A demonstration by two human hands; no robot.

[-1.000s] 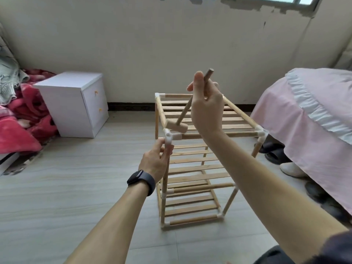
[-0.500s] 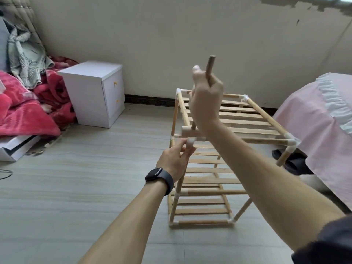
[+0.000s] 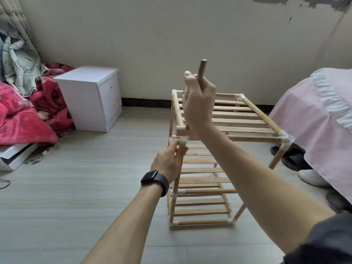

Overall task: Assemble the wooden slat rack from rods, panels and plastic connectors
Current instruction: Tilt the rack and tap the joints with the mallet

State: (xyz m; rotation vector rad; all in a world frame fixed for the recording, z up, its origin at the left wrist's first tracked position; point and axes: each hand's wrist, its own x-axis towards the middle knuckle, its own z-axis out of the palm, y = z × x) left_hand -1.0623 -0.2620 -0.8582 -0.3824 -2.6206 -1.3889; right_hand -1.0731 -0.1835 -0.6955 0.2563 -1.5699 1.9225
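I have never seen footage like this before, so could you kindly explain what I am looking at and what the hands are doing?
There is no machine here. A person wears a camera on the head, so the single picture looks forward and down at their own two arms. The right hand grips a wooden mallet by its handle, head downward, just above the near left corner of the wooden rack. The left hand, with a dark watch on its wrist, pinches the white connector at that corner. The rack stands on the floor. Around it are a white cabinet, a red blanket and a pink bed cover.
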